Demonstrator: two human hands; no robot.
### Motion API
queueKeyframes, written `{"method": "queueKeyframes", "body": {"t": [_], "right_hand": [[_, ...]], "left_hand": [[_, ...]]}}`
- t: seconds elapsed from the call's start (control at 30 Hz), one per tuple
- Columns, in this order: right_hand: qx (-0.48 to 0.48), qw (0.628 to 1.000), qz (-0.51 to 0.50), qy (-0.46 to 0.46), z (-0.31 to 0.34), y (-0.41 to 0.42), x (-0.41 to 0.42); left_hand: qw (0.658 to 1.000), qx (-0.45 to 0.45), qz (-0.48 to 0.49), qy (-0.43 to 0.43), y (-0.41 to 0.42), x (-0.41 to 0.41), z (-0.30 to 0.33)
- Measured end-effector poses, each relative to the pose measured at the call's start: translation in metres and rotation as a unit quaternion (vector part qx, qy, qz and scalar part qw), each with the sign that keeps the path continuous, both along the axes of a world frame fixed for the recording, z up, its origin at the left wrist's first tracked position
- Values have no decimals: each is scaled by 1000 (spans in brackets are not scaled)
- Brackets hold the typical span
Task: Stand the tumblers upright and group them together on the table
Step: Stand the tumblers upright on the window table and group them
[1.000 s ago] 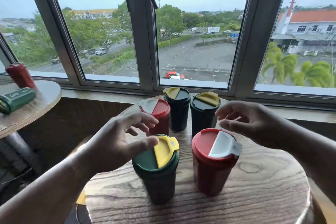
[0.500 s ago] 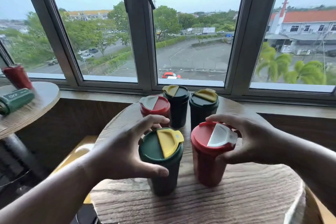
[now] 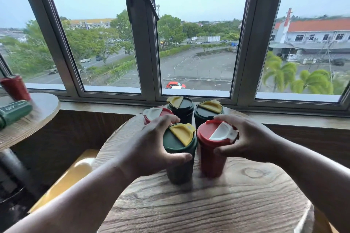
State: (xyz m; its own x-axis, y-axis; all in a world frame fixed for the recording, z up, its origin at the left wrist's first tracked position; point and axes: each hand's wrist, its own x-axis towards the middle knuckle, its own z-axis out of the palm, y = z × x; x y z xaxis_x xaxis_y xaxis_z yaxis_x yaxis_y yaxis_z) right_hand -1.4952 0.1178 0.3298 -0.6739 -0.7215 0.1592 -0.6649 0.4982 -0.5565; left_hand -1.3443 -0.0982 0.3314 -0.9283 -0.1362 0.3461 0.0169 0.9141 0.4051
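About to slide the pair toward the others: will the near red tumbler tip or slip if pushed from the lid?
Probably tippy: the near red tumbler is tall, tapering to a narrower base, and the right hand grips it at the lid. The grained table may drag its base. It looks rigid, likely plastic.

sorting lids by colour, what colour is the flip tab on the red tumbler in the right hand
White, on a red lid; the red tumbler is gripped by the right hand. Head view, the only one.

Left hand (image 3: 149,147) and right hand (image 3: 251,142), both bare; no rings, watch or glove visible; forearms uncovered to the frame's lower corners, no sleeve in view; fingernails short and unpainted where visible; both arms nearer the viewer than the window frame (image 3: 144,43).
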Motion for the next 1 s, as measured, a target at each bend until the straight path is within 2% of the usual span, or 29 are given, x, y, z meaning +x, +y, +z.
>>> {"method": "queueKeyframes", "body": {"t": [0.2, 0.5, 0.7, 1.0], "right_hand": [[4, 1000, -15, 9, -3, 1, -5], [9, 1000, -10, 20, 1, 0, -1], [52, 998, -24, 31, 3, -1, 4], [35, 998, -32, 33, -5, 0, 5]], "left_hand": [[1000, -11, 15, 18, -5, -7, -12], [996, -83, 31, 7, -8, -8, -3], [989, -139, 38, 22, -11, -3, -4], [992, -124, -29, 11, -19, -8, 3]]}}
